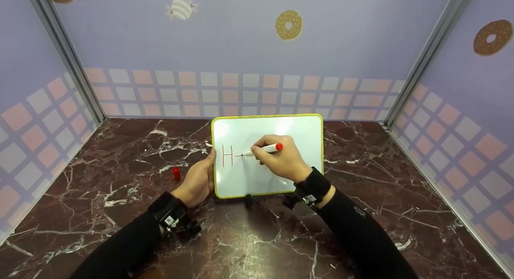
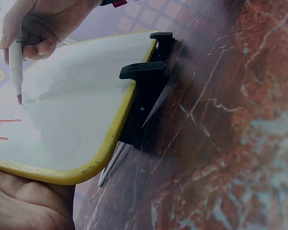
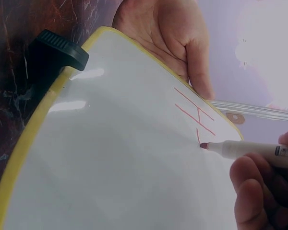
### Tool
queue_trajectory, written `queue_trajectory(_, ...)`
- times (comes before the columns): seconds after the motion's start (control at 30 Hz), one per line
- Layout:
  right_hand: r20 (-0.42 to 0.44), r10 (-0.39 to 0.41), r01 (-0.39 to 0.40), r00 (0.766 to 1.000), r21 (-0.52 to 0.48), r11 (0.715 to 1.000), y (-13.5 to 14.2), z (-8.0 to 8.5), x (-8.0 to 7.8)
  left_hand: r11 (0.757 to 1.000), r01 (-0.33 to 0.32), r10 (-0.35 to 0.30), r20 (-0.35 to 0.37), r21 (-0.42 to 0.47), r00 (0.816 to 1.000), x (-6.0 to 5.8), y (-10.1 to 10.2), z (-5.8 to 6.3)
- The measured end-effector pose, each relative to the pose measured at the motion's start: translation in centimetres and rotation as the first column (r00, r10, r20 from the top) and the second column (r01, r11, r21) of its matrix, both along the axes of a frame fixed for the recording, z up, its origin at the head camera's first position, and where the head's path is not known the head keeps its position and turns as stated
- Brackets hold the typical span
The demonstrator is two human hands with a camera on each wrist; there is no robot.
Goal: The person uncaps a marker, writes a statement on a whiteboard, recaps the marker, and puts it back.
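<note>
A small whiteboard (image 1: 269, 178) with a yellow rim leans upright on a black stand (image 2: 146, 96). My left hand (image 1: 196, 180) grips its left edge, thumb along the rim, fingers mostly hidden behind the board. Between thumb and fingers my right hand (image 1: 281, 158) pinches a white marker (image 3: 249, 149) with a red end. Its tip meets the white surface just right of a red letter H (image 1: 227, 155). From the H's right side a short red stroke (image 3: 198, 136) runs up to the tip.
A red marker cap (image 1: 176, 174) stands on the dark marbled table (image 1: 132, 182), left of my left hand. Behind the board rises a patterned wall (image 1: 237, 90), with side walls at left and right.
</note>
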State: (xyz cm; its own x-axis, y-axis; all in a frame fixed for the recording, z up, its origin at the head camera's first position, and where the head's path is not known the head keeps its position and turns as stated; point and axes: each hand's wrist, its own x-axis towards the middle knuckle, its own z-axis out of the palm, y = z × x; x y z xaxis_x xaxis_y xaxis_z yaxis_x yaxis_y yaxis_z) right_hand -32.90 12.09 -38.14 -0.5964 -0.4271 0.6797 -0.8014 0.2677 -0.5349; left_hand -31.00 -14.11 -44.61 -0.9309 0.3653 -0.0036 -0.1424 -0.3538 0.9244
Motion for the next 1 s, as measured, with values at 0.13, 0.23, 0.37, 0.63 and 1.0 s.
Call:
queue_trajectory(0.13,-0.010,0.001,-0.001,1.000,-0.010,1.000,-0.04,-0.06,-0.04,1.000,-0.002,0.002,0.000,0.000,1.000,-0.01,0.01,0.02)
queue_trajectory(0.23,-0.010,-0.003,0.003,1.000,-0.024,1.000,-0.05,-0.17,-0.09,1.000,0.001,-0.001,-0.006,-0.008,1.000,-0.05,-0.03,-0.06)
queue_trajectory(0.37,-0.019,-0.008,0.007,1.000,-0.048,0.999,-0.12,-0.30,-0.17,1.000,0.004,-0.004,-0.010,-0.018,1.000,-0.13,-0.08,-0.16)
queue_trajectory(0.63,-0.052,-0.012,0.010,0.999,-0.049,0.999,-0.29,-0.34,-0.27,1.000,0.002,-0.002,-0.010,-0.012,1.000,-0.11,-0.01,-0.06)
queue_trajectory(1.0,-0.088,0.028,-0.032,0.996,-0.045,0.998,-0.48,-0.79,-0.56,1.000,-0.009,0.009,-0.004,-0.003,1.000,0.01,-0.05,-0.04)
